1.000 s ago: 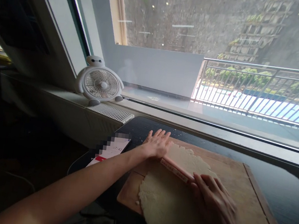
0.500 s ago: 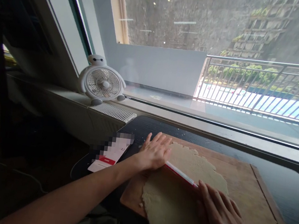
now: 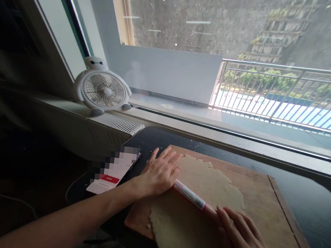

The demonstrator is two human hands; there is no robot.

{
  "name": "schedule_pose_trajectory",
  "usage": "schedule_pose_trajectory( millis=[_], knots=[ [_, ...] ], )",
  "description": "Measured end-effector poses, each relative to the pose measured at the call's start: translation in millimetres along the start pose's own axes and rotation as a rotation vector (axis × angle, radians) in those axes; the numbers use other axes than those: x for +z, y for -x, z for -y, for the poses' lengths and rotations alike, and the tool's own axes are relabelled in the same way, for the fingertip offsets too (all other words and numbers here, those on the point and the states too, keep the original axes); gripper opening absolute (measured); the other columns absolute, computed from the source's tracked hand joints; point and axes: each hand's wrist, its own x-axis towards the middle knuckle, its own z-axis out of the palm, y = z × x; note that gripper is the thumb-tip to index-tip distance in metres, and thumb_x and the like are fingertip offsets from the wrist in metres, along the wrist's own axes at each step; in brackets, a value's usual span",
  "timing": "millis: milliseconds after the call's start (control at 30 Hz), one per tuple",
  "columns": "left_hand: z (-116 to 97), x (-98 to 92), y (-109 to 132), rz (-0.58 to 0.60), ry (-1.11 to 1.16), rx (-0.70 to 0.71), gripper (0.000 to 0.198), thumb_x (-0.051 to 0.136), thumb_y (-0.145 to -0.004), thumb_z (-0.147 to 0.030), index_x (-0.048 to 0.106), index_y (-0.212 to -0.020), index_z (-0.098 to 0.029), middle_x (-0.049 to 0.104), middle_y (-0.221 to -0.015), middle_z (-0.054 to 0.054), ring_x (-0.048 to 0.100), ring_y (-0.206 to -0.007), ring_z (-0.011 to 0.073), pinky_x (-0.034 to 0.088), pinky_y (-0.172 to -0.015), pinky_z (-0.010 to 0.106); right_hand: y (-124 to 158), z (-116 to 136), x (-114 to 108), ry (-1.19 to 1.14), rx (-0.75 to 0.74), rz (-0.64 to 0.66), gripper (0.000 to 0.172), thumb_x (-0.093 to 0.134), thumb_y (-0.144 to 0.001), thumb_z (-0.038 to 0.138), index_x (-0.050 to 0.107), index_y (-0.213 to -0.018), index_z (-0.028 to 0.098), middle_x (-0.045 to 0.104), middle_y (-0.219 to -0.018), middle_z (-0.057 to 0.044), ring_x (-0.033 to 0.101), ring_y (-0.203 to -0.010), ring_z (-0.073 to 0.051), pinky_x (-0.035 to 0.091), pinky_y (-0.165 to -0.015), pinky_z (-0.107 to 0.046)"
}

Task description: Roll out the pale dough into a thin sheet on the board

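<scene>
The board [image 3: 263, 208] is on the table [image 3: 319, 199], with the dough [image 3: 210, 177] on it. The stick [image 3: 190, 195] lies across the dough. My left hand [image 3: 159, 173] is at its far end, my right hand [image 3: 246, 236] at its near end. The phone [image 3: 120, 170] lies on the table, left of the board. The fan [image 3: 105, 91] sits far left, by the window [image 3: 206, 40].

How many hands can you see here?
2. The left hand is at the far end of the stick, and the right hand is at its near end. No others show.

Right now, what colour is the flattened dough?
The dough is pale cream, best seen in the head view.
</scene>
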Motion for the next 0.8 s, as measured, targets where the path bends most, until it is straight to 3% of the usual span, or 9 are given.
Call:
schedule_pose_trajectory(
  millis=[100, 233, 300, 367, 433, 533, 667, 733, 800],
  knots=[
    [1, 0.1, -5, 0.055, -0.004, -0.005, 0.053, 0.018, -0.091, -0.045, 0.031, -0.138, -0.025, 0.032, -0.143, 0.004, 0.013, -0.135, 0.0230, 0.006, -0.108, 0.050, 2, -2, 2, -0.005, 0.025, 0.013, 0.039, 0.041, -0.087, 0.029, 0.048, -0.125, 0.025, 0.060, -0.111, -0.006, 0.056, -0.101, -0.020, 0.052, -0.078, -0.031],
    [-6, 9.5, -65, 0.222, 0.070, -0.101, 0.060, 0.015, -0.088, -0.051, 0.025, -0.140, -0.022, 0.029, -0.145, 0.006, 0.015, -0.135, 0.0258, 0.011, -0.105, 0.054, -8, -17, 1, 0.014, 0.059, -0.034, 0.035, 0.035, -0.088, 0.028, 0.053, -0.119, 0.027, 0.062, -0.106, -0.006, 0.058, -0.094, -0.021, 0.052, -0.077, -0.035],
    [-10, 12.9, -92, 0.213, 0.091, -0.152, 0.062, 0.015, -0.088, -0.051, 0.023, -0.141, -0.020, 0.031, -0.143, 0.008, 0.017, -0.134, 0.0267, 0.013, -0.105, 0.054, -12, -24, 1, 0.046, 0.113, -0.054, 0.036, 0.032, -0.090, 0.029, 0.053, -0.119, 0.028, 0.063, -0.102, -0.005, 0.059, -0.089, -0.020, 0.053, -0.075, -0.035],
    [-13, 13.9, -101, 0.178, 0.101, -0.166, 0.061, 0.016, -0.088, -0.050, 0.022, -0.141, -0.020, 0.033, -0.143, 0.008, 0.017, -0.134, 0.0265, 0.014, -0.105, 0.054, -11, -28, 0, 0.065, 0.165, -0.039, 0.035, 0.032, -0.090, 0.029, 0.052, -0.119, 0.029, 0.063, -0.103, -0.004, 0.059, -0.088, -0.019, 0.053, -0.074, -0.034],
    [-12, 12.7, -88, 0.149, 0.109, -0.142, 0.059, 0.015, -0.089, -0.049, 0.023, -0.141, -0.022, 0.032, -0.143, 0.006, 0.017, -0.134, 0.0255, 0.014, -0.105, 0.052, -6, -26, -1, 0.052, 0.152, -0.004, 0.035, 0.035, -0.090, 0.029, 0.051, -0.121, 0.028, 0.062, -0.106, -0.005, 0.059, -0.092, -0.019, 0.053, -0.074, -0.032],
    [-5, 7.1, -41, 0.090, 0.085, -0.071, 0.054, 0.016, -0.091, -0.046, 0.028, -0.139, -0.026, 0.033, -0.143, 0.003, 0.018, -0.134, 0.0238, 0.012, -0.107, 0.050, 4, -15, -4, 0.003, 0.047, 0.039, 0.038, 0.040, -0.087, 0.027, 0.048, -0.124, 0.026, 0.061, -0.108, -0.006, 0.057, -0.097, -0.020, 0.053, -0.077, -0.032],
    [1, -2.2, 10, -0.008, 0.001, 0.036, 0.049, 0.020, -0.092, -0.039, 0.031, -0.138, -0.025, 0.033, -0.143, 0.004, 0.015, -0.135, 0.0216, 0.009, -0.108, 0.048, 13, -6, 2, -0.032, -0.033, -0.030, 0.046, 0.046, -0.085, 0.027, 0.041, -0.131, 0.022, 0.060, -0.108, -0.008, 0.055, -0.100, -0.020, 0.052, -0.078, -0.031],
    [0, -2.2, 8, 0.004, -0.005, 0.033, 0.050, 0.020, -0.092, -0.039, 0.032, -0.137, -0.025, 0.034, -0.142, 0.004, 0.016, -0.135, 0.0217, 0.009, -0.108, 0.048, 12, -8, 5, -0.028, -0.007, -0.040, 0.046, 0.045, -0.085, 0.028, 0.042, -0.130, 0.022, 0.060, -0.108, -0.008, 0.055, -0.100, -0.021, 0.053, -0.077, -0.031],
    [-3, 2.2, -14, 0.043, 0.019, -0.003, 0.051, 0.019, -0.091, -0.043, 0.032, -0.137, -0.026, 0.035, -0.142, 0.003, 0.017, -0.134, 0.0220, 0.010, -0.108, 0.048, 9, -14, 6, -0.012, 0.026, 0.009, 0.042, 0.044, -0.085, 0.029, 0.047, -0.127, 0.025, 0.060, -0.109, -0.007, 0.055, -0.100, -0.022, 0.053, -0.076, -0.033]
  ],
)
